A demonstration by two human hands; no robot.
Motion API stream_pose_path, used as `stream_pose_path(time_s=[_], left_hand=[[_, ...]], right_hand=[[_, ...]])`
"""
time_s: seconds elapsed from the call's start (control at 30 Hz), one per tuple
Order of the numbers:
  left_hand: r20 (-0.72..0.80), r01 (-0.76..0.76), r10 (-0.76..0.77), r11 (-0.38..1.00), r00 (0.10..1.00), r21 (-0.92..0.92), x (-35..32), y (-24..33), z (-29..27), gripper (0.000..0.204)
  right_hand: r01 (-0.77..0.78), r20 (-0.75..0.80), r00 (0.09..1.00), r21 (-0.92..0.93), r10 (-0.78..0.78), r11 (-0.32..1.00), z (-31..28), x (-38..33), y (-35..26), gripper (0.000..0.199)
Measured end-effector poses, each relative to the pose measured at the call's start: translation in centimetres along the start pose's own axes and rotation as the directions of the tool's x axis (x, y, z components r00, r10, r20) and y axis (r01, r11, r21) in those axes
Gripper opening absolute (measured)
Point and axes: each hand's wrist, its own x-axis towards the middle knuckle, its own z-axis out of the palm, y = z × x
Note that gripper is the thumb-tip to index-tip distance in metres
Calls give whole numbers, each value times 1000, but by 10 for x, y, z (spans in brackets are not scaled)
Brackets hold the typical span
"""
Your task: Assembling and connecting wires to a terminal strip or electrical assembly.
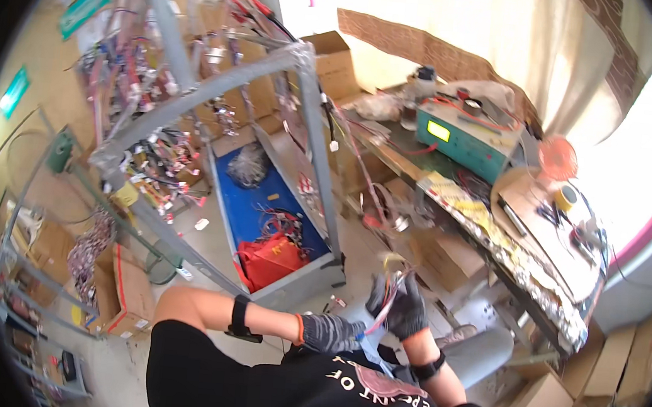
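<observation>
Both my hands wear grey knit gloves with orange cuffs and meet in front of my body. My right hand (402,309) is closed around a bundle of thin wires (388,300), white, red and other colours, whose upper ends with pale tips stick out above the fingers. The bundle runs down toward my left hand (330,333), whose fingers are closed at its lower end, beside a small blue piece. Exactly how the left fingertips grip is partly hidden.
A grey metal frame (319,149) hung with wire harnesses stands ahead. Inside it, a blue tray (288,199) holds a red bag (270,262) and wires. To the right, a workbench (485,244) carries a teal instrument (459,141) and tools. Cardboard boxes (129,287) stand at left.
</observation>
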Motion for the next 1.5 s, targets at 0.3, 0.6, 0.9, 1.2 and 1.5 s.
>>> stream_pose_path(time_s=[0.3,0.6,0.9,1.2,1.5], left_hand=[[-50,-257,256,908,966,-332,8,-19,-23,33],[-226,-506,498,862,837,23,40,-73,-74,24],[-607,60,-121,991,785,-120,81,-216,165,21],[497,288,-242,-576,833,-765,126,-248,165,42],[-51,-59,-31,-600,998,-798,125,-314,127,14]], right_hand=[[783,-174,574,403,-800,474,-128,-61,-117,60],[971,-499,-60,172,-865,-166,-206,-196,-59,61],[880,-599,-474,-315,-645,-355,-153,-316,36,60],[668,-589,-727,-724,-353,-169,-143,-405,133,49],[-941,-239,-333,17,-912,339,-72,-283,48,59]])
